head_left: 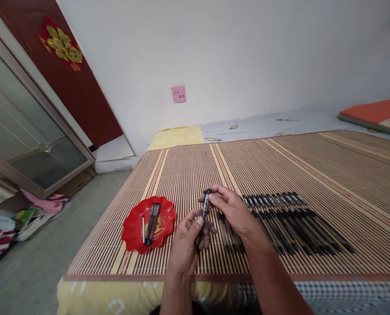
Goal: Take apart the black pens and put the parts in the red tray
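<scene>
Both my hands meet over the striped bamboo mat (188,175) on the bed. My left hand (186,240) grips the lower part of a black pen (205,205), thumb pressed on its barrel. My right hand (231,210) pinches the pen's upper end between fingers and thumb. Just right of my hands lies a long row of black pens (287,223), side by side on the mat. To the left sits a red scalloped plate (132,232) with a few black pens and a thin white refill in it.
The mat's front edge and yellow sheet (116,297) are near my body. A glass-door cabinet (27,131) and scattered items on the floor (24,218) stand to the left. An orange cushion (375,111) lies at the far right by the wall.
</scene>
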A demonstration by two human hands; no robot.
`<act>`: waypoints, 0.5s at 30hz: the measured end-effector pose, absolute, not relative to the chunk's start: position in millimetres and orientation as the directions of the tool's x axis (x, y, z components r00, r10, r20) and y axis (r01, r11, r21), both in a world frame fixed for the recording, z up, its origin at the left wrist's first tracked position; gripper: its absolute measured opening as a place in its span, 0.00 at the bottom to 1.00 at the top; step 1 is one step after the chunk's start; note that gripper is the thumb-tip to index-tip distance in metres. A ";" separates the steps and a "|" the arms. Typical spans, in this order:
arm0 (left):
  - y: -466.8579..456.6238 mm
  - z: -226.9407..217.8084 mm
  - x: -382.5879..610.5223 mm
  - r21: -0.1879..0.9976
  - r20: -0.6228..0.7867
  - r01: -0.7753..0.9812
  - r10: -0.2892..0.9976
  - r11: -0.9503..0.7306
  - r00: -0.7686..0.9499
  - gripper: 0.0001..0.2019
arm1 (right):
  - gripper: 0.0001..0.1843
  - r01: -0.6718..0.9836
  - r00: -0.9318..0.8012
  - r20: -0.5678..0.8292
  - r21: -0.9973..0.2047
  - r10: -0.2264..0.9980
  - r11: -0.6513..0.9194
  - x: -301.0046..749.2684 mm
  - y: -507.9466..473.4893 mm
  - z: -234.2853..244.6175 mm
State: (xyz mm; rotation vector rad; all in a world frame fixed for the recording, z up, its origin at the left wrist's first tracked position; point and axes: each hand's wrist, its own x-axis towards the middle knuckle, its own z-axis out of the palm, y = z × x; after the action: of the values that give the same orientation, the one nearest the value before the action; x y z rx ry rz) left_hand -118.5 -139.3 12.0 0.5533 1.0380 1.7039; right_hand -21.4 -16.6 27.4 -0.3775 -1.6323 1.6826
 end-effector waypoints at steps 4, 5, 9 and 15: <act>-139.2 11.9 -118.0 0.836 -0.095 -0.535 0.927 -0.123 -0.362 0.21 | 0.08 -0.309 -0.667 0.265 -0.949 0.697 0.064 -21.5 -16.5 26.3; -139.0 11.5 -118.1 0.835 -0.089 -0.535 0.929 -0.127 -0.360 0.20 | 0.07 -0.306 -0.664 0.259 -0.950 0.701 0.061 -21.6 -16.4 25.9; -138.2 10.6 -118.1 0.836 -0.071 -0.531 0.930 -0.141 -0.360 0.19 | 0.07 -0.298 -0.657 0.257 -0.952 0.708 0.069 -22.1 -15.8 23.8; -137.4 9.3 -115.7 0.808 -0.073 -0.564 0.923 -0.167 -0.378 0.22 | 0.08 -0.271 -0.695 0.233 -0.961 0.680 0.053 -20.5 -17.2 23.7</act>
State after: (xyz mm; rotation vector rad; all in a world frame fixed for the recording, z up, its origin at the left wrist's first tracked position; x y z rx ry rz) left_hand -115.7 -137.4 9.3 0.5457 0.9531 1.7573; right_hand -20.5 -17.2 23.7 -0.4185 -1.6342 1.7279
